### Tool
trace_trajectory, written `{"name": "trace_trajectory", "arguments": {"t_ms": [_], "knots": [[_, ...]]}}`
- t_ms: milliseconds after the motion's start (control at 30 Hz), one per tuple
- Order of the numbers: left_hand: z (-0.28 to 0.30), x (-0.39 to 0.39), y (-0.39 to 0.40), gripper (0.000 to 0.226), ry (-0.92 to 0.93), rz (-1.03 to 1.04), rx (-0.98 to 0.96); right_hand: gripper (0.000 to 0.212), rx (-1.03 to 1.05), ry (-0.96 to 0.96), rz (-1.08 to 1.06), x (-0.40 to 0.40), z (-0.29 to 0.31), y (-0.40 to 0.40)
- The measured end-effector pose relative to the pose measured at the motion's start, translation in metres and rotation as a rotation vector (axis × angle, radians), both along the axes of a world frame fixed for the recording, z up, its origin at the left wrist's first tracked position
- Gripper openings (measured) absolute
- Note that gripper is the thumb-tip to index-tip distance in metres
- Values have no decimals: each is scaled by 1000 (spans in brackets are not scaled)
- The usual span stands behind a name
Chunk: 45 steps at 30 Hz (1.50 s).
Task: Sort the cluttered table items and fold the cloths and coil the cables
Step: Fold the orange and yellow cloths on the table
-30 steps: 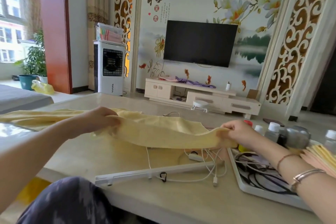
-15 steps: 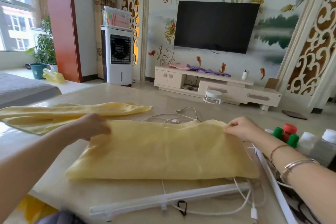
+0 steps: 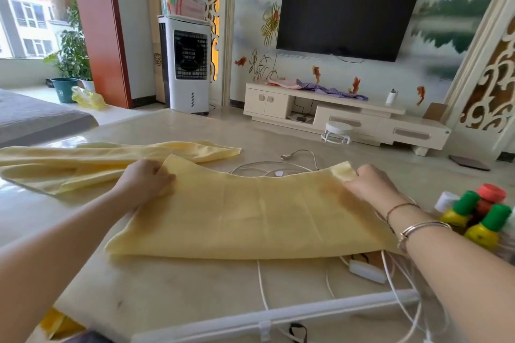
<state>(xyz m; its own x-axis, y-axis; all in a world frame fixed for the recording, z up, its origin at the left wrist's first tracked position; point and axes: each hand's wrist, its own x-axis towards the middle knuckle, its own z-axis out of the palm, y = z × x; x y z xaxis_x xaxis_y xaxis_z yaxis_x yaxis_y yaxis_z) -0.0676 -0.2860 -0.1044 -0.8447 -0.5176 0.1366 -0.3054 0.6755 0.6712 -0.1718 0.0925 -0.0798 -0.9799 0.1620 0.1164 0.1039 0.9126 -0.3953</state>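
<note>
Rail (image 3: 278, 317) of white plastic lies closest to me along the near edge of the tabletop (image 3: 172, 284), with a small black loop (image 3: 298, 331) just behind it. White cables (image 3: 401, 295) trail across the rail toward the near right corner, and I see a white inline box (image 3: 367, 271) on one of them, just beside the near edge of the folded cloth.

That yellow cloth (image 3: 250, 217) lies flat in the middle of the tabletop, doubled over, its fold running along the near side. My left hand (image 3: 145, 179) sits on its far left corner with fingers curled, pinching the corner of the upper layer. My right hand (image 3: 370, 184) does likewise at the far right corner, thumb and fingers gripping the fabric there; two bracelets (image 3: 418, 227) circle that wrist.

At the right edge of the tabletop I make out a cluster of small bottles (image 3: 485, 220), two with green caps and yellow bodies, one with a red cap, one with a white cap, standing close together.

Beyond the cloth, more white cable (image 3: 295, 159) loops over the far middle of the tabletop, one plug end lying free. A second yellow cloth (image 3: 92, 160) stretches loosely along the far left side, rumpled and unfolded, its right end passing just behind my left hand.

Past the table I see a white air cooler (image 3: 189, 64), a dark television (image 3: 348, 14) on the painted wall and a low cabinet (image 3: 342, 117) beneath it.
</note>
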Motion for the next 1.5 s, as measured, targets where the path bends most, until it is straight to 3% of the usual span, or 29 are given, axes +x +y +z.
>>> {"name": "trace_trajectory", "arguments": {"t_ms": [100, 200, 300, 367, 433, 500, 600, 700, 767, 867, 1067, 1200, 1367, 1500], "knots": [[-9, -2, 1, 25, 32, 28, -104, 20, 109, 40, 13, 7, -3, -5], [-15, -3, 0, 52, -2, 27, -192, 41, 211, 80, 85, 21, 0, -9], [-11, 2, 1, 60, 33, -26, -273, 55, 172, 97, 256, 45, 10, -16], [-1, 9, 6, 53, 88, -88, -346, 52, 101, 81, 411, 65, 18, -21], [12, 22, 19, 31, 190, -212, -356, 49, 84, 21, 590, 90, 26, -21], [21, 38, 35, 24, 208, -409, -371, 55, 166, -123, 755, 112, 31, -19], [24, 74, 56, 40, 117, -698, -404, 62, 330, -268, 823, 132, 29, -10], [18, 94, 62, 59, -40, -788, -596, 61, 489, -154, 781, 135, 21, -8], [18, 101, 64, 58, -117, -782, -735, 61, 576, -91, 742, 140, 14, -10], [20, 103, 72, 39, -96, -796, -829, 56, 654, 5, 683, 143, 5, -14], [25, 99, 76, 52, -334, -690, -886, 39, 532, 92, 623, 149, 1, -16], [22, 98, 72, 45, -312, -575, -921, 42, 524, 205, 550, 145, 8, -4], [27, 100, 52, 31, -201, -408, -816, 24, 494, 235, 414, 137, 22, 19], [43, 104, 39, 34, -115, -327, -619, 22, 322, 113, 485, 135, 36, 30]]}}
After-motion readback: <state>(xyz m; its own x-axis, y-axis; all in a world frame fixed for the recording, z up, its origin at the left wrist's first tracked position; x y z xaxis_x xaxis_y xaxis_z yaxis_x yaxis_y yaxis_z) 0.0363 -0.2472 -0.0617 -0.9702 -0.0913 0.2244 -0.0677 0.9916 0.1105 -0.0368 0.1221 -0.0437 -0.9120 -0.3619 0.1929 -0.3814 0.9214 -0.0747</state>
